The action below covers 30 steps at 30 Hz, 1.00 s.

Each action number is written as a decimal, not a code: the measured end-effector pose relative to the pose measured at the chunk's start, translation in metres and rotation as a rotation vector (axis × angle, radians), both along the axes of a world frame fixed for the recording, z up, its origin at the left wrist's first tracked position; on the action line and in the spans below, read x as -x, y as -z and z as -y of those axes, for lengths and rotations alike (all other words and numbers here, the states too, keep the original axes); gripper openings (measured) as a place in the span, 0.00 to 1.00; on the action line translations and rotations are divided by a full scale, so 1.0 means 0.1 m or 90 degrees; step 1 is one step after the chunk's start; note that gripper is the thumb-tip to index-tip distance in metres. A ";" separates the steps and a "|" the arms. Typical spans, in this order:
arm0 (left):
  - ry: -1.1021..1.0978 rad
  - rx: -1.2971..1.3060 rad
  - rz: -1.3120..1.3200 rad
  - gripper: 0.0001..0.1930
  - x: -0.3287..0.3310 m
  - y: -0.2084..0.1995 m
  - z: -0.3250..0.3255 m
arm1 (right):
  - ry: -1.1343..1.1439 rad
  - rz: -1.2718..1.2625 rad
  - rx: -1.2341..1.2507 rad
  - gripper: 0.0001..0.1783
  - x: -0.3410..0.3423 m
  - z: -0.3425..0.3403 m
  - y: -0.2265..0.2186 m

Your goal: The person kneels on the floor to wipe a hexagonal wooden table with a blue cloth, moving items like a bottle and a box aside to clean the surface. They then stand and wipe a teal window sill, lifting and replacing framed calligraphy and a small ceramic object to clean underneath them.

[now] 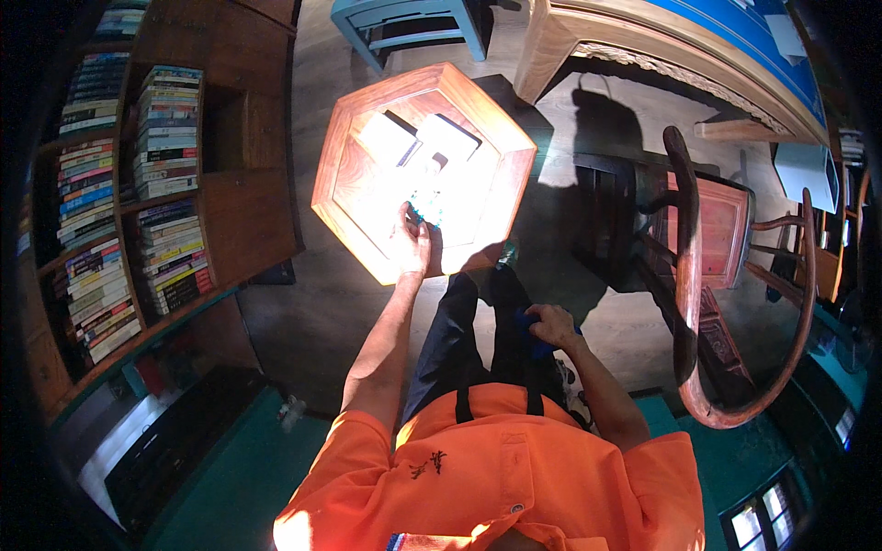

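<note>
My left hand (411, 244) reaches over a sunlit six-sided wooden table (342, 151), its fingers closed at a small green-and-white thing (426, 208). Glare washes out the shape of that thing, so its kind does not show. Beyond the fingertips lie a dark-edged white flat object (390, 136) and a second pale flat object (456, 134). A small brownish piece (439, 162) sits just below them. Beside my right thigh, my right hand (551, 325) is closed on a blue cloth (540, 347), which is partly hidden behind the hand.
Wooden shelves full of books (170, 129) line the left side. A grey-blue stool (413, 26) stands past the table. On the right are a curved-arm wooden chair (687, 275) and a carved wooden table with a blue top (735, 32). A greenish clear object (507, 254) is by the near table edge.
</note>
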State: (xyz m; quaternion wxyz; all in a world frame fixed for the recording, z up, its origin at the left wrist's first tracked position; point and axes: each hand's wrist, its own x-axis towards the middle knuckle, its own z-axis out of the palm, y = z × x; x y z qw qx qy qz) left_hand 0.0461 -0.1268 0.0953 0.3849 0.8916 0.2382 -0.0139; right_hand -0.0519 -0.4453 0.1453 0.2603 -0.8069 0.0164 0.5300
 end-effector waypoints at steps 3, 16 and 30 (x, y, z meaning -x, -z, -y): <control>0.018 -0.001 -0.023 0.28 -0.03 -0.08 0.01 | 0.002 -0.005 0.014 0.27 -0.01 -0.02 -0.02; 0.057 0.039 -0.003 0.28 0.07 -0.08 0.04 | -0.009 0.012 0.007 0.28 -0.07 -0.08 -0.04; 0.043 0.081 0.075 0.23 0.18 -0.03 0.02 | -0.037 0.021 -0.005 0.28 -0.03 -0.10 0.07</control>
